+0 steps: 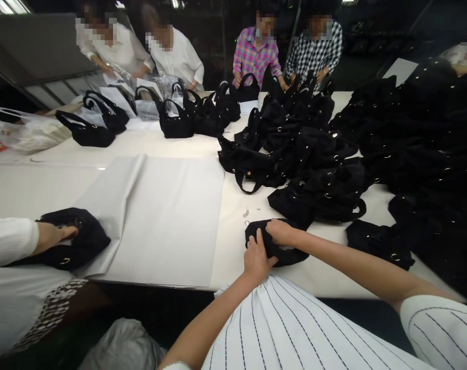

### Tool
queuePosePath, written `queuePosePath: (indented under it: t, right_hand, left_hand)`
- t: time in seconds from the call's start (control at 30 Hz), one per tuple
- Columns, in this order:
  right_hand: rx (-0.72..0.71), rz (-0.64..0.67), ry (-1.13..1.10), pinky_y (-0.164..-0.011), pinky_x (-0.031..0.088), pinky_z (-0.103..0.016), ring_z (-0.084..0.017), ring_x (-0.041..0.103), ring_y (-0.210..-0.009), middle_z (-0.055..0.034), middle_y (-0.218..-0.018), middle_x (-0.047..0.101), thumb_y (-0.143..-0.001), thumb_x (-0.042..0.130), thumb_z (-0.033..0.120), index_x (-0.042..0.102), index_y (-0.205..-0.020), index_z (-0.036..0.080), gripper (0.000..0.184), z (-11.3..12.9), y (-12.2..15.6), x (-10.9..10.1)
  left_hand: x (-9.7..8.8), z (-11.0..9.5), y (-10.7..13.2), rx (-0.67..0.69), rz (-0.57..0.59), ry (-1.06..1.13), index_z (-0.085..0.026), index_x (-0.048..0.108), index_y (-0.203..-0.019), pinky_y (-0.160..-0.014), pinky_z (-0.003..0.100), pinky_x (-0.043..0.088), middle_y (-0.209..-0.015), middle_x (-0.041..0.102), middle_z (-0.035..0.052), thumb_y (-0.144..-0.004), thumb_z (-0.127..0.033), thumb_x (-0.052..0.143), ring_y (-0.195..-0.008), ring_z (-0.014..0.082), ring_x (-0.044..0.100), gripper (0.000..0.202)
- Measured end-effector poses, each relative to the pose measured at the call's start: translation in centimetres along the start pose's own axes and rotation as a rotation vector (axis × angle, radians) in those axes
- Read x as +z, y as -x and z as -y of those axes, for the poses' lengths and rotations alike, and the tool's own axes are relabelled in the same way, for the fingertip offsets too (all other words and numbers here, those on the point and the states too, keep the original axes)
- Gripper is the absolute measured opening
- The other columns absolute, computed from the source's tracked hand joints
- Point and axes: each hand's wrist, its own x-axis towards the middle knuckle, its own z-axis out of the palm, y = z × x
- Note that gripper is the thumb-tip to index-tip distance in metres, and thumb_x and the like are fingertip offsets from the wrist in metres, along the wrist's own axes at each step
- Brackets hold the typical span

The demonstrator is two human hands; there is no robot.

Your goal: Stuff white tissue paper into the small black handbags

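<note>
A small black handbag (262, 229) lies at the front edge of the table, just before me. My left hand (256, 259) holds its near left side, with fingers stretched over the fabric and the thumb to the right. At the bag's opening, my right hand (282, 232) is closed on the upper part; its fingertips are partly hidden in the dark cloth. Black on black makes the bag's handle and inner parts hard to make out.
Several black handbags form a large heap (310, 149) beyond and to my right. White paper sheets (175, 221) lie to my left, where a co-worker's hand (54, 236) reaches into another black bag (90, 236). Several people stand across the table among upright bags (175, 123) and plastic wrapping (33, 133).
</note>
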Motion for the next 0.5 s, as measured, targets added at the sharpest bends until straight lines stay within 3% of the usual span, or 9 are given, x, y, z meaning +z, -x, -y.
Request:
queuePosePath:
  t: [0.13, 0.23, 0.3, 0.5]
  right_hand:
    - [0.035, -0.063, -0.023, -0.073, 0.045, -0.03, -0.024, 0.062, -0.084, -0.0142, -0.087, 0.066, -0.073, 0.064, 0.01, 0.068, -0.081, 0.012, 0.009, -0.8, 0.8, 0.4]
    - [0.102, -0.145, -0.055, -0.069, 0.043, -0.028, -0.021, 0.06, -0.084, -0.0142, -0.103, 0.06, -0.08, 0.06, 0.016, 0.065, -0.093, 0.013, 0.015, -1.6, 2.1, 0.1]
    - [0.146, -0.164, -0.034, -0.072, 0.043, -0.03, -0.023, 0.058, -0.089, -0.0141, -0.103, 0.059, -0.082, 0.059, 0.02, 0.066, -0.093, 0.013, 0.015, -1.9, 3.1, -0.1]
    - [0.221, -0.114, 0.044, -0.08, 0.043, -0.037, -0.032, 0.054, -0.101, -0.0204, -0.104, 0.061, -0.076, 0.061, 0.017, 0.07, -0.095, 0.008, 0.022, -1.6, 4.1, 0.6]
  left_hand:
    - [0.6, 0.0, -1.3, 0.064, -0.021, -0.161, -0.021, 0.017, -0.149, -0.076, 0.034, 0.051, -0.115, 0.046, 0.0132, -0.073, -0.019, 0.066, -0.1, 0.0273, 0.053, 0.09]
    - [0.3, 0.5, -1.4, 0.16, -0.031, -0.124, -0.024, 0.015, -0.15, -0.08, 0.035, 0.051, -0.114, 0.045, 0.0112, -0.077, -0.013, 0.056, -0.102, 0.0258, 0.052, 0.085]
    - [0.1, 0.6, -1.3, 0.195, -0.052, -0.042, -0.025, 0.019, -0.149, -0.084, 0.036, 0.05, -0.115, 0.044, 0.011, -0.078, -0.01, 0.05, -0.103, 0.0247, 0.052, 0.079]
    - [0.3, 0.2, -2.1, 0.096, -0.189, 0.142, -0.02, 0.044, -0.126, -0.089, 0.035, 0.047, -0.113, 0.047, 0.0101, -0.071, -0.002, 0.048, -0.099, 0.0217, 0.054, 0.057]
